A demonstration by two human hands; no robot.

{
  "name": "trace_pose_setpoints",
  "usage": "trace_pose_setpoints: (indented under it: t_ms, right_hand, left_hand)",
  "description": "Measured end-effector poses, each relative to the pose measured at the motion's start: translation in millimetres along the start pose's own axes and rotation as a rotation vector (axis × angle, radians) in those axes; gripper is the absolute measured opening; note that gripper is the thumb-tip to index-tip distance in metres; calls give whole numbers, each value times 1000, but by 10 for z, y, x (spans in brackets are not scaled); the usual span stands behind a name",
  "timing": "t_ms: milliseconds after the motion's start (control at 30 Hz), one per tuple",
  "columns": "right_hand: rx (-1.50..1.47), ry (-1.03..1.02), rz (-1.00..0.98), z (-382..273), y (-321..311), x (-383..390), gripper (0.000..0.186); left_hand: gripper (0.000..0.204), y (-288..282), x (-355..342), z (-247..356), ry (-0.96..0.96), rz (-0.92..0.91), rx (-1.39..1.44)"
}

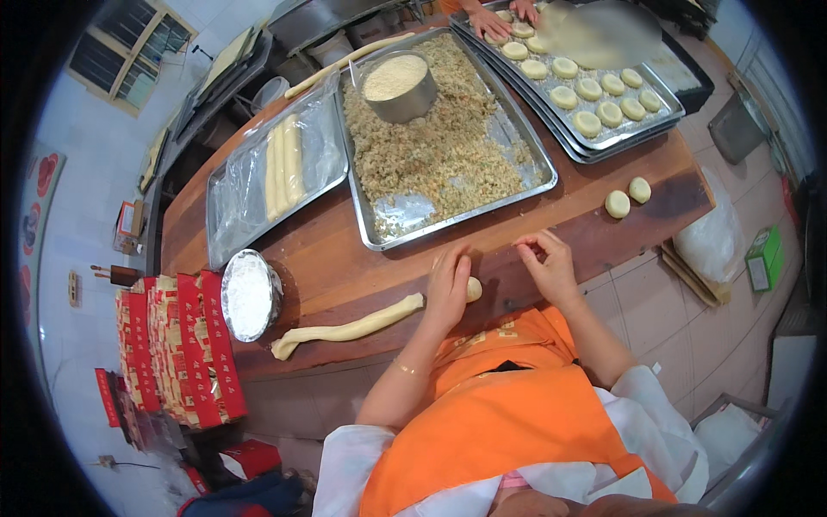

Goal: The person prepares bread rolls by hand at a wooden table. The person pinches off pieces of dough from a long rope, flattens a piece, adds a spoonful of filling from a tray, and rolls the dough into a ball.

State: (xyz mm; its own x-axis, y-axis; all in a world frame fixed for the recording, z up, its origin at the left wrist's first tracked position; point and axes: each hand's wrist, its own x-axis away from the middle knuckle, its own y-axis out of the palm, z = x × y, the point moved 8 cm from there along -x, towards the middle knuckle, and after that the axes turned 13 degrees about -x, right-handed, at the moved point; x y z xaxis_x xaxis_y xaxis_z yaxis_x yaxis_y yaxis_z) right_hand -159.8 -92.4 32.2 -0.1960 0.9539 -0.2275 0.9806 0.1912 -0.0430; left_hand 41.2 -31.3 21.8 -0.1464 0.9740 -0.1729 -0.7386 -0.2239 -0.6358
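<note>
My left hand (pixel 449 286) is over the near edge of the wooden table, fingers stretched and side by side. A small round dough piece (pixel 474 289) sits against its thumb side. To the left of that hand lies a long pale dough roll (pixel 353 327). My right hand (pixel 550 265) is raised over the table, apart from the left, with thumb and fingertips drawn into a pinch; whatever may be between them is too small to make out. Two dough balls (pixel 617 204) rest farther right on the table.
Beyond my hands stands a metal tray (pixel 405 241) of crumbly filling, holding a metal bowl (pixel 405 108). Left are a plastic-covered tray of dough strips (pixel 284 168), a bowl of white powder (pixel 250 297) and red boxes (pixel 185 345). A co-worker's hands (pixel 491 21) touch stacked trays (pixel 594 151) of dough rounds.
</note>
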Motion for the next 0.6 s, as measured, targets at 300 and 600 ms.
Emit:
trace_pose_setpoints:
  t_ms: [300, 600]
  right_hand:
    - [-133, 49, 33, -16, -220, 53, 7]
    - [-176, 90, 61, 51, -372, 89, 7]
  left_hand:
    - [45, 394, -321, 53, 202, -92, -709]
    - [50, 512, -325, 123, 189, -148, -875]
